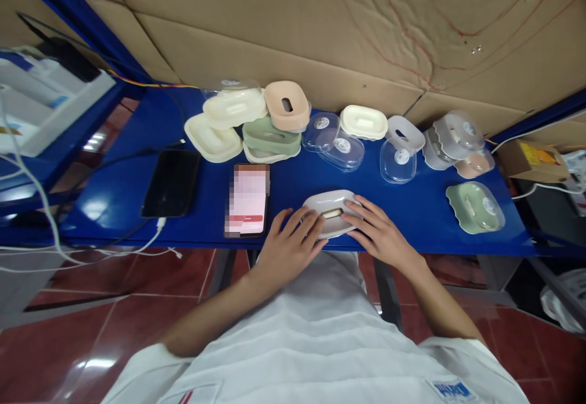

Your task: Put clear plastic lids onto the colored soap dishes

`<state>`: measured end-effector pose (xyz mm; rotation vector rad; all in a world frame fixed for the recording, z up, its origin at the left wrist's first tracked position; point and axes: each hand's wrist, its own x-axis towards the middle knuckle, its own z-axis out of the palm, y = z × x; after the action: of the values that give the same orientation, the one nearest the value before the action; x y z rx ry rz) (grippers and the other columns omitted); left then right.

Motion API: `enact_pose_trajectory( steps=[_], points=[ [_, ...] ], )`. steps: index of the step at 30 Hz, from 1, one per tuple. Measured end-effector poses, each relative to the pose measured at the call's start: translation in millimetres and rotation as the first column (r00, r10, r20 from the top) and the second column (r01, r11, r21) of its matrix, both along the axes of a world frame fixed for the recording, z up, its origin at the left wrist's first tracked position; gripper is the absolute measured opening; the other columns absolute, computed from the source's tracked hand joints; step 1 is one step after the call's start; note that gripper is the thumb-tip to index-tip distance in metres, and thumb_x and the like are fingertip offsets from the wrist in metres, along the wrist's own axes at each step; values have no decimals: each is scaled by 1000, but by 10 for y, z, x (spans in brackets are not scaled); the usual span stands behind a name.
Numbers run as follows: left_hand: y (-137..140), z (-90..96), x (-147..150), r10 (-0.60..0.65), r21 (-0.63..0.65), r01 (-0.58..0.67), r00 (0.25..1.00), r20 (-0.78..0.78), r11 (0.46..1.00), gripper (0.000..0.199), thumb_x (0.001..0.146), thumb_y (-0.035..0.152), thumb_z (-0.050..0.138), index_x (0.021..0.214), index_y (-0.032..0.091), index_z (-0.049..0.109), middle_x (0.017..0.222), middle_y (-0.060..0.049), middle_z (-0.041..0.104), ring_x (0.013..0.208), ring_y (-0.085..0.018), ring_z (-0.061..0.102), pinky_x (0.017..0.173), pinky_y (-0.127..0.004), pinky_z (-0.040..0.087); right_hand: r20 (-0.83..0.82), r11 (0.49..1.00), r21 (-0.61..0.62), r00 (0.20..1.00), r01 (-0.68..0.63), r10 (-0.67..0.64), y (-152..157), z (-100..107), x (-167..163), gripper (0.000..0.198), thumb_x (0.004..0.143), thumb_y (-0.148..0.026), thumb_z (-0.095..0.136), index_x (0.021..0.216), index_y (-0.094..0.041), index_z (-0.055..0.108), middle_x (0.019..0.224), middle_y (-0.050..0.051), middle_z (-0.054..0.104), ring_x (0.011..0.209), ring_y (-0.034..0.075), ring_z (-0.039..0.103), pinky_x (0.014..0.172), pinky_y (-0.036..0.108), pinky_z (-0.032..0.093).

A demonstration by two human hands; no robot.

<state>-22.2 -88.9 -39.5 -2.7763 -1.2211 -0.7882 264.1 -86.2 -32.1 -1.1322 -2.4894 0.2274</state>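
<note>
A pale grey soap dish [339,198] with an oblong slot in its middle sits at the front edge of the blue table. My left hand [293,239] grips its left end, with the fingertips over the rim and inside. On the other end, my right hand [381,232] has its fingers over the right rim, reaching towards the slot. A light-coloured piece shows in the slot; whether it is separate from the dish I cannot tell. My palms and fingers hide parts of both ends.
A phone [249,199] and a black device [171,183] with a white cable lie left. Cream trays [213,138], a peach slotted insert [287,106] and clear lids [344,152] are behind. Lidded grey boxes [458,135] and a green one [475,207] stand right.
</note>
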Motion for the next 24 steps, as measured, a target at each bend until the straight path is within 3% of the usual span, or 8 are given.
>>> enact_pose_trajectory(
  steps=[5,8,11,13,14,18,21,24],
  points=[
    [71,-31,-13,-16,-39,15,1000,-25,999,41,107,38,64,143,20,66,143,-16,71,136,-34,65,113,-52,52,116,998,48,993,-44,38,79,80,-10,46,108,-27,59,154,-34,61,160,6,59,156,28,48,129,56,42],
    [92,-85,1,6,-38,-5,999,35,999,44,105,43,67,142,19,65,150,-20,64,142,-38,60,115,-54,53,138,977,152,976,148,-169,253,147,99,49,108,-43,59,156,-32,57,166,10,52,157,33,45,129,60,37],
    [109,-139,13,46,-109,-31,989,138,994,42,104,40,69,141,21,65,162,-23,50,150,-41,53,116,-56,54,30,742,270,765,614,-644,583,167,309,72,102,-65,60,156,-18,53,162,26,49,149,46,49,117,68,44],
    [120,-154,2,56,-193,-14,976,212,981,40,104,38,69,141,23,64,166,-21,43,153,-39,50,118,-57,54,30,589,240,600,772,-799,802,153,484,87,95,-75,63,152,-11,53,153,32,53,137,52,56,106,71,49],
    [125,-153,-12,52,-239,9,968,247,971,38,105,37,68,140,24,64,168,-20,40,154,-38,49,120,-56,53,51,568,206,571,797,-819,877,144,571,90,91,-78,66,150,-10,54,149,32,55,132,52,59,103,71,51],
    [157,-119,-92,15,-452,159,934,358,878,45,105,28,66,149,29,53,174,-15,34,157,-31,47,123,-51,52,-23,724,-14,723,690,-690,813,172,766,83,88,-73,73,144,-15,55,144,25,60,126,42,66,107,62,55],
    [192,-127,-133,30,-521,243,887,461,818,69,102,25,70,162,32,36,173,-14,38,160,-30,42,128,-50,45,-166,911,-243,911,334,-378,480,265,603,71,95,-60,72,151,-24,49,156,18,56,137,35,63,114,54,54],
    [218,-172,-140,44,-534,294,846,532,793,86,101,33,73,170,31,22,172,-16,39,159,-31,44,131,-53,40,-167,947,-321,986,-28,-28,198,333,237,63,102,-41,67,159,-30,44,172,13,41,160,33,40,127,56,43]
  ],
)
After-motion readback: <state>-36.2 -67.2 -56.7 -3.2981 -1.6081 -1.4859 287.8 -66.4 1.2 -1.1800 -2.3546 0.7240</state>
